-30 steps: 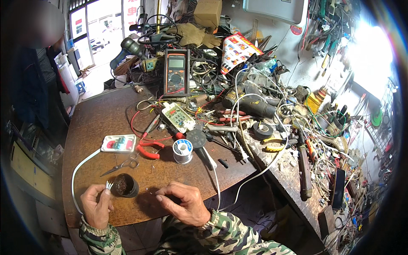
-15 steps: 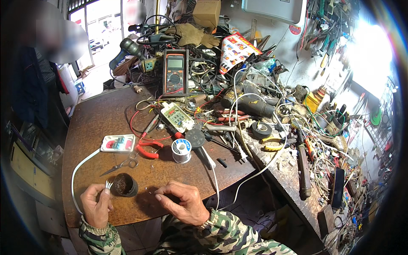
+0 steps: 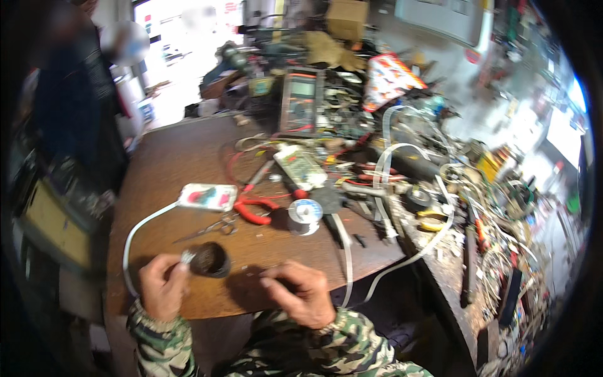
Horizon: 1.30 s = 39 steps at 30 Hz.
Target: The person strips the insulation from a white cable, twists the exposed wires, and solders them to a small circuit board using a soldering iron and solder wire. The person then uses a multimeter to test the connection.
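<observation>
My left hand [image 3: 164, 288] pinches the bundled white wire ends [image 3: 188, 256] of a white cable [image 3: 130, 244]. These ends are right beside the rim of a small dark cup [image 3: 220, 269] with a brown, rough inside. The cable bends round to a small white box [image 3: 208, 197] with pink and blue parts showing. My right hand [image 3: 303, 294] hovers near the table's front edge, thumb and forefinger pinched together and the other fingers curled; anything between them is too small to make out. Beyond the cup lie scissors [image 3: 217, 227] and red-handled pliers [image 3: 254, 212].
A spool of solder wire [image 3: 304, 217] stands on the wooden table [image 3: 169, 160]. Behind it are an opened circuit-board box [image 3: 300, 168] and a multimeter [image 3: 301, 100]. Tangled cables and tools heap up at the back and right. A person [image 3: 75, 107] stands at the left.
My view has swung, so the whole scene sits further right and is blurred. Both hands keep nearly the same places over the table.
</observation>
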Motion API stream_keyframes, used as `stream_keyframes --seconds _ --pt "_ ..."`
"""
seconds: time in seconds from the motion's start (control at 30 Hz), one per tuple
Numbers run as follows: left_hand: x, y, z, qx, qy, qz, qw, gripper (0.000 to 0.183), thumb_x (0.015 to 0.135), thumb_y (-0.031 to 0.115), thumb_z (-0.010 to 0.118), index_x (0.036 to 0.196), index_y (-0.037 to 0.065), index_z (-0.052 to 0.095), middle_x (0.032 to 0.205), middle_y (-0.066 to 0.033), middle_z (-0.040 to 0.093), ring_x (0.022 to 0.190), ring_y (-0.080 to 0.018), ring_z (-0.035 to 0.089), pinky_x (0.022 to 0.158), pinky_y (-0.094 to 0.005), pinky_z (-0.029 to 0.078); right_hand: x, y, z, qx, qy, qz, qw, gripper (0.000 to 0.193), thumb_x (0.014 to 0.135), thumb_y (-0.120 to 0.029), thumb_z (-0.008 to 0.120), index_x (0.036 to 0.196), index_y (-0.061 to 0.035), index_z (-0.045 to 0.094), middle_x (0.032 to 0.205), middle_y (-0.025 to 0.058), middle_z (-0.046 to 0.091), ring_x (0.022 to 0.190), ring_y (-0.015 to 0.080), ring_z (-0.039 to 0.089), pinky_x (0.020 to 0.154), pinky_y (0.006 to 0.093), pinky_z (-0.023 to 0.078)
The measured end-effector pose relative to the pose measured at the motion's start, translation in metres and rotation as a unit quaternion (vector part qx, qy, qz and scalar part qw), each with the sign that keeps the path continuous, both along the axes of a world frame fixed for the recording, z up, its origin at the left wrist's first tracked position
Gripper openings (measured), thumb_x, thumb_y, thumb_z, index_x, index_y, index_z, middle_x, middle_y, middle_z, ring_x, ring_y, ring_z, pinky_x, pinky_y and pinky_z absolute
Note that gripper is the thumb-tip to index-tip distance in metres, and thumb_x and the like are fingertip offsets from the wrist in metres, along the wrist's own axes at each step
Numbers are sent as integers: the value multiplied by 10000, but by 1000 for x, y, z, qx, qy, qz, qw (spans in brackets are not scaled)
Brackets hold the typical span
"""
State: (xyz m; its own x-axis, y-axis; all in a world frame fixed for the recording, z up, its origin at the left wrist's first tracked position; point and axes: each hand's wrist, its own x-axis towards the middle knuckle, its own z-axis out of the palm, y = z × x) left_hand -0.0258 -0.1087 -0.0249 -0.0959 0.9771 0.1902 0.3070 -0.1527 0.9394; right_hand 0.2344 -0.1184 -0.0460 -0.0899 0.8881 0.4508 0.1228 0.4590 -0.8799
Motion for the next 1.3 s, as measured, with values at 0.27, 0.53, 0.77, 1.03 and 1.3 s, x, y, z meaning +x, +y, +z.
stream_keyframes --seconds 0.27,0.53,0.77,1.03,1.3 --pt "0 -2 -2 17 -31 4 999 130 920 76 654 940 -52 658 688 -24 646 555 -60 584 491 -222 460 -9 -1 1 -93 -17 -27 995 137 822 -79 736 924 10 712 776 116 641 695 203 621 643 308 483" --pt "-7 -1 -10 73 -20 18 997 143 878 95 693 936 -35 675 726 -111 689 652 -119 652 583 -287 506 -57 31 36 86 -300 -60 948 798 699 -249 869 1347 29 494 1106 206 640 974 308 648 855 397 530" --pt "-10 -4 -2 176 11 6 984 148 873 80 699 949 -41 658 759 -134 686 681 -168 684 591 -300 512 -90 46 33 117 -406 -55 905 830 682 -306 843 1345 26 470 1036 209 628 963 373 612 831 452 503" --pt "-14 -9 -2 172 -40 -11 984 126 856 91 718 924 -5 674 774 -138 680 691 -267 692 594 -346 519 -85 82 69 87 -358 -73 927 776 649 -206 873 1300 20 517 1072 233 664 963 382 668 834 428 539" --pt "-21 -12 1 138 -58 -48 988 166 830 39 714 975 -5 647 825 -161 664 703 -305 691 590 -359 549 -118 167 102 77 -411 -91 904 766 684 -253 828 1314 28 495 1059 253 684 984 382 682 881 428 530"
